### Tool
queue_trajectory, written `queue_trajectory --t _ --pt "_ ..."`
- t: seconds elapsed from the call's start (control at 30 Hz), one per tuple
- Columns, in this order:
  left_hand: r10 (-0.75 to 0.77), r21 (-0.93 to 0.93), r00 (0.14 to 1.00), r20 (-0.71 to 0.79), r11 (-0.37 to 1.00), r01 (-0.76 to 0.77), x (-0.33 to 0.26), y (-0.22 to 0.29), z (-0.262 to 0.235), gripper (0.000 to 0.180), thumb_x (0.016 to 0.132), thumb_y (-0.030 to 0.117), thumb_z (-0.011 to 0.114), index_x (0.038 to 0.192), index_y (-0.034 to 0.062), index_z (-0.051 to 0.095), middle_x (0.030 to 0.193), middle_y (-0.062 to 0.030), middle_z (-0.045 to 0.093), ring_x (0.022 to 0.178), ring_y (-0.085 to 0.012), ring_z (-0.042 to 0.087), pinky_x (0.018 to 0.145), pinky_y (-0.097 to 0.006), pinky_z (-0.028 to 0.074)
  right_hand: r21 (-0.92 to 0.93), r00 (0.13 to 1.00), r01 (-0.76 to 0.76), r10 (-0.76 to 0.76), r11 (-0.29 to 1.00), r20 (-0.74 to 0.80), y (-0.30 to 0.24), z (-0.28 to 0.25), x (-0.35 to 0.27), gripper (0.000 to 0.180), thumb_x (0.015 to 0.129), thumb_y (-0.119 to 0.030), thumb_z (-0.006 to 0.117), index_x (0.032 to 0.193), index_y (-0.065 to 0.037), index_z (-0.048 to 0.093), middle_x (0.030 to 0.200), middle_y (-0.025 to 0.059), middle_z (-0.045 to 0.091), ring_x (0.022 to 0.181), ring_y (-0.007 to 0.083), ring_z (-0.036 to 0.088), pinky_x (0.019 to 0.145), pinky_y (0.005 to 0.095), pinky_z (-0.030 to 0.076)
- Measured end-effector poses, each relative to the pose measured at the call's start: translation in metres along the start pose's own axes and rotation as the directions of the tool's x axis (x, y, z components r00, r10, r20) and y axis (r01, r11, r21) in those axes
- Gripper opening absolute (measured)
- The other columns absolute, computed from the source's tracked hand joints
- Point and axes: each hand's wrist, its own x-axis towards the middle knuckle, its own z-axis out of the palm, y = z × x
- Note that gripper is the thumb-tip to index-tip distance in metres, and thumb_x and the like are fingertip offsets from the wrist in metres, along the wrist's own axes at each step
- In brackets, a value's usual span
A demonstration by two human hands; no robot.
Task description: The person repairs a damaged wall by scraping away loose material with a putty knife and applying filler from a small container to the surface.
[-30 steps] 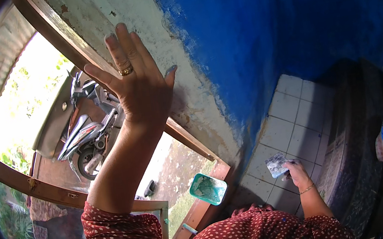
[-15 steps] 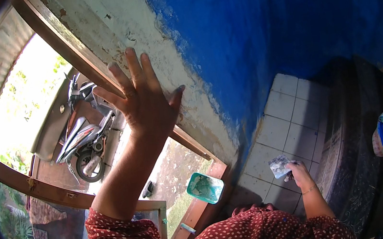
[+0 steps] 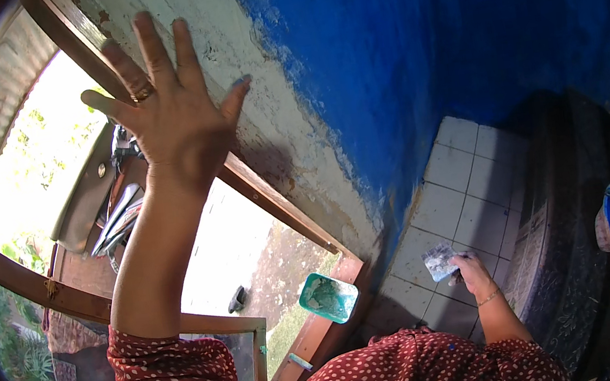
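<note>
Left hand (image 3: 178, 118) splayed open, right hand (image 3: 471, 273) pinching a smeared flat piece (image 3: 437, 261)
You've got that piece above the floor tiles (image 3: 437, 208) — the other hand's over the left edge of the pale wall (image 3: 277, 105).

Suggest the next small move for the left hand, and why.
Probably a light pass of the left hand down the pale wall strip: several of its spread fingers lie over that strip in view, and the surface looks rough and chipped. Contact is unclear. The right hand holds a smeared flat piece low, in front of the floor tiles.
</note>
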Motion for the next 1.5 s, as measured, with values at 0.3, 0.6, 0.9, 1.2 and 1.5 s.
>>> queue_trajectory --t 0.3,0.6,0.9,1.2,1.5 --pt "-0.012 0.053 0.999 0.047 0.999 0.01 0.03 -0.003 -0.025 0.084 0.087 0.059 0.046 0.14 -0.0054 0.034 0.155 -0.0165 0.007 0.141 -0.0411 -0.014 0.101 -0.072 -0.001 0.022 0.999 0.025 -0.025 0.999 -0.028 -0.012 0.014 -0.011 0.013 0.079 -0.011 0.061 0.083 0.001 0.062 0.077 0.0065 0.062 0.062 0.0161 0.06 0.042 0.0295 0.049" --pt "0.044 0.012 0.988 0.15 0.999 -0.046 0.071 0.006 -0.017 0.086 0.089 0.06 0.04 0.139 -0.0099 0.031 0.152 -0.0158 0.023 0.141 -0.0395 -0.015 0.109 -0.065 -0.009 -0.471 0.907 0.332 -0.414 0.818 -0.08 -0.006 0.01 0.0 0.013 0.072 -0.005 0.061 0.078 0.006 0.058 0.071 0.0072 0.06 0.061 0.0145 0.051 0.058 0.0335 0.045" --pt "0.007 0.223 0.948 0.319 0.971 -0.082 0.075 0.034 -0.035 0.086 0.088 0.066 0.035 0.141 -0.0019 0.032 0.152 -0.008 0.025 0.143 -0.0324 -0.011 0.104 -0.07 -0.014 -0.182 0.854 0.347 -0.39 0.92 -0.345 -0.007 -0.002 -0.001 0.014 0.072 0.0 0.061 0.084 0.001 0.055 0.08 0.0046 0.056 0.072 0.0124 0.051 0.064 0.029 0.044" --pt "0.093 0.299 0.929 0.357 0.932 -0.208 0.05 0.049 -0.008 0.078 0.089 0.064 0.036 0.139 0.0036 0.041 0.154 -0.0081 0.022 0.143 -0.0355 0.007 0.103 -0.075 0.001 -0.401 0.869 0.264 -0.397 0.877 -0.296 -0.004 0.0 0.0 0.016 0.072 -0.004 0.063 0.083 0.003 0.054 0.077 0.0049 0.056 0.07 0.0139 0.051 0.064 0.0302 0.044" --pt "0.123 0.028 0.992 0.004 0.992 -0.123 -0.021 0.043 0.01 0.1 0.072 0.075 0.054 0.129 -0.0071 0.049 0.149 -0.022 0.026 0.14 -0.0428 0.016 0.099 -0.077 0.009 -0.492 0.898 0.257 -0.394 0.832 -0.198 -0.001 -0.002 0.004 0.017 0.07 -0.004 0.064 0.082 0.004 0.056 0.074 0.0061 0.056 0.067 0.0159 0.051 0.062 0.0334 0.044"
